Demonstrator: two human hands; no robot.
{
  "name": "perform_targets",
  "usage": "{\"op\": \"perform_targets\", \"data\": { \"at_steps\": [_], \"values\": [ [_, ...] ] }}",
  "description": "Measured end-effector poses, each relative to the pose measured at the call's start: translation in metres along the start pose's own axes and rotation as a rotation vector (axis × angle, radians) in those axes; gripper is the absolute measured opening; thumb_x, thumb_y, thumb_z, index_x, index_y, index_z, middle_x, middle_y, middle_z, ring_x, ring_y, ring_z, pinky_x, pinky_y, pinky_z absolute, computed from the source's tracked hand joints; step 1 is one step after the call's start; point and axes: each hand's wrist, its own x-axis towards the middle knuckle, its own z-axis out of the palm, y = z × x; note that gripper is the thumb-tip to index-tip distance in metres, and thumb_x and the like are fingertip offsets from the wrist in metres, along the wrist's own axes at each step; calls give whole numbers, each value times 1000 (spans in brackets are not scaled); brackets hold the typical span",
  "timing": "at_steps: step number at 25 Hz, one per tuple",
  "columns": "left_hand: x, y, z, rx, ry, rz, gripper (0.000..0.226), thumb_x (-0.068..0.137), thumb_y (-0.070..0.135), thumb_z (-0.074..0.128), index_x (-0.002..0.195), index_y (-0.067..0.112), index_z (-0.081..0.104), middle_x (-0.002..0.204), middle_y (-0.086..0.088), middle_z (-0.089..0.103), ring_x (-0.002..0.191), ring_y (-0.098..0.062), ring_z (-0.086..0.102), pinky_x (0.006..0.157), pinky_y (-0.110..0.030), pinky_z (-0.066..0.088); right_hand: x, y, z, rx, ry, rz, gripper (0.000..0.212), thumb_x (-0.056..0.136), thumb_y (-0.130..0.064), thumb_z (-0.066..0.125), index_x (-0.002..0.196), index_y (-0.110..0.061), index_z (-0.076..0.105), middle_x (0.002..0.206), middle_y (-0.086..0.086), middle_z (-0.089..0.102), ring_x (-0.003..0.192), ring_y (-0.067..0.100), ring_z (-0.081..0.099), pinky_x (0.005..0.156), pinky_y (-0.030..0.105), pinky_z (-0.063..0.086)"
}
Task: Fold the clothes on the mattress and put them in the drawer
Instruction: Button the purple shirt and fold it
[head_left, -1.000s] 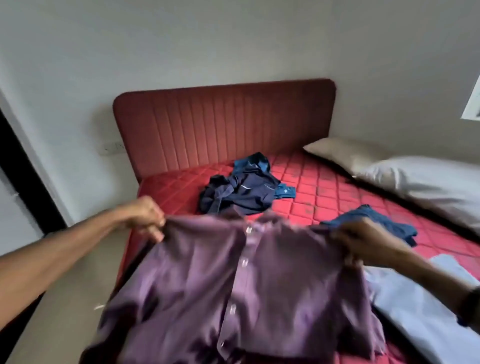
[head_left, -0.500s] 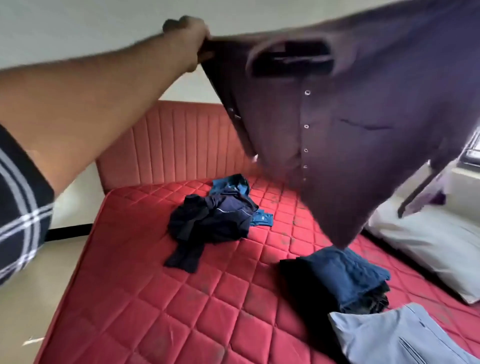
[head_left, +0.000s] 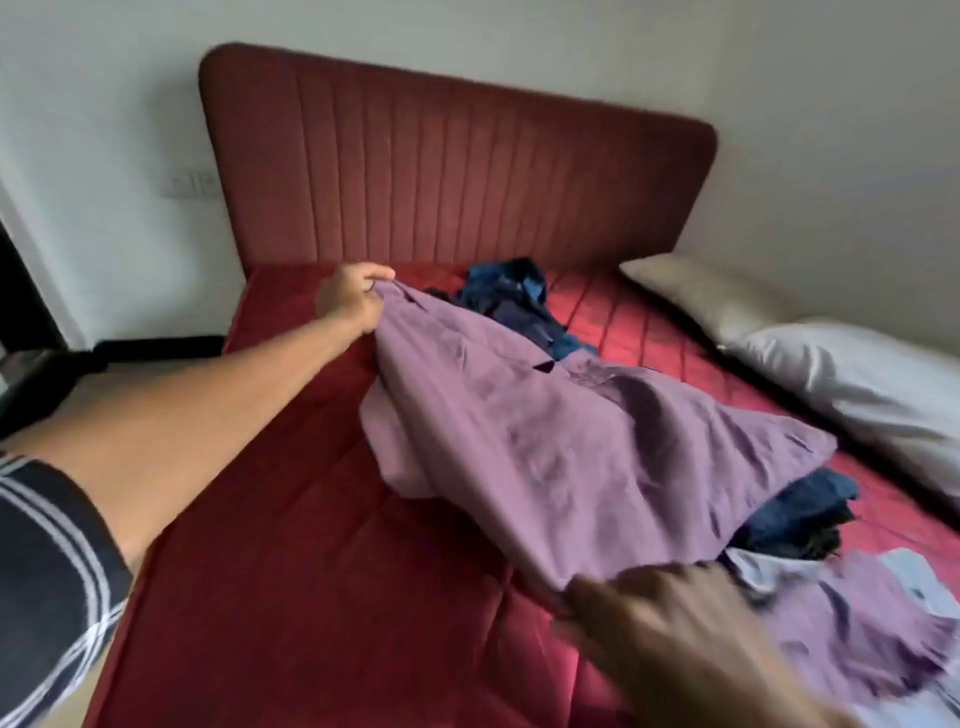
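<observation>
A purple button shirt is spread across the red quilted mattress. My left hand pinches its far corner near the headboard, arm stretched out. My right hand is blurred at the near edge and grips the shirt's other end. Under the shirt's right side lies a folded dark blue garment. A light blue garment shows at the lower right edge. A crumpled heap of navy and blue clothes lies near the headboard. No drawer is in view.
A red padded headboard stands against the white wall. Two pillows, beige and white, lie along the mattress's right side. A dark doorway and floor are to the left.
The purple shirt, held high in the air half a second ago, has come down onto the mattress, over the folded blue garment. My left hand has dropped to mattress level.
</observation>
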Motion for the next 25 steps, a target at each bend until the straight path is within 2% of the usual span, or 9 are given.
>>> {"op": "perform_targets", "data": {
  "at_steps": [3, 5, 6, 9, 13, 16, 18, 22, 25],
  "values": [
    [-39, -97, 12, 79, -33, -165, 44, 86, -5, 50, 111, 17, 79, 114, -4, 77, 108, -16, 72, 84, -12, 51, 9, -71, 66, 106, -254, -81, 37, 67, -62, 71, 67, -26, 63, 40, -2, 50, 32, 19, 52, 36, 23, 27],
    [-54, -137, 8, 119, -58, -200, 41, 87, -6, 52, 109, 14, 79, 111, -3, 78, 103, -13, 73, 74, 0, 44, 15, -103, 104, 169, -331, -101, 42, 54, -60, 85, 64, -25, 64, 40, 0, 51, 32, 21, 52, 34, 23, 31],
    [-62, -155, 4, 142, -73, -193, 41, 86, -6, 52, 108, 14, 80, 111, -2, 78, 101, -12, 73, 76, -1, 46, 17, -116, 115, 149, -271, -125, 41, 52, -58, 86, 62, -24, 64, 39, 1, 50, 31, 21, 52, 33, 22, 32],
    [-74, -206, -22, 168, -58, -180, 44, 85, -5, 50, 107, 18, 80, 110, 4, 78, 99, -8, 72, 89, -15, 54, 30, -166, 137, 277, -335, -139, 36, 51, -58, 71, 56, -23, 62, 36, 2, 48, 28, 21, 50, 31, 20, 30],
    [-83, -242, -69, 219, -33, -173, 45, 86, -7, 47, 110, 14, 79, 112, 6, 76, 98, -8, 70, 75, -5, 48, 40, -241, 148, 390, -403, -158, 38, 74, -58, 49, 62, -25, 62, 41, 1, 53, 34, 20, 54, 32, 23, 33],
    [-91, -266, -105, 323, -41, -143, 45, 85, -2, 49, 110, 18, 79, 115, 4, 77, 105, -14, 72, 87, -20, 52, 53, -276, 139, 652, -480, -151, 42, 93, -58, 42, 92, -23, 65, 82, 9, 71, 79, 32, 68, 65, 35, 51],
    [-93, -280, -123, 366, -27, -211, 41, 87, 2, 53, 112, 22, 79, 117, 2, 77, 108, -20, 71, 90, -26, 53, 52, -295, 145, 799, -495, -171, 45, 98, -58, 39, 113, -23, 64, 109, 16, 70, 105, 40, 63, 86, 43, 51],
    [-107, -290, -131, 535, -39, -348, 38, 91, 18, 66, 129, 25, 69, 129, -14, 69, 116, -41, 65, 99, -45, 52, 44, -306, 149, 859, -528, -119, 55, 97, -65, 35, 126, -29, 64, 128, 9, 66, 123, 29, 60, 108, 42, 46],
    [-137, -252, -96, 447, -159, 5, 38, 88, 22, 74, 125, 14, 69, 121, -24, 68, 110, -47, 64, 99, -57, 51, 44, -253, 142, 1016, -471, 10, 30, 105, -44, 50, 118, -23, 67, 111, 2, 73, 102, 15, 68, 93, 25, 51]
  ]
}}
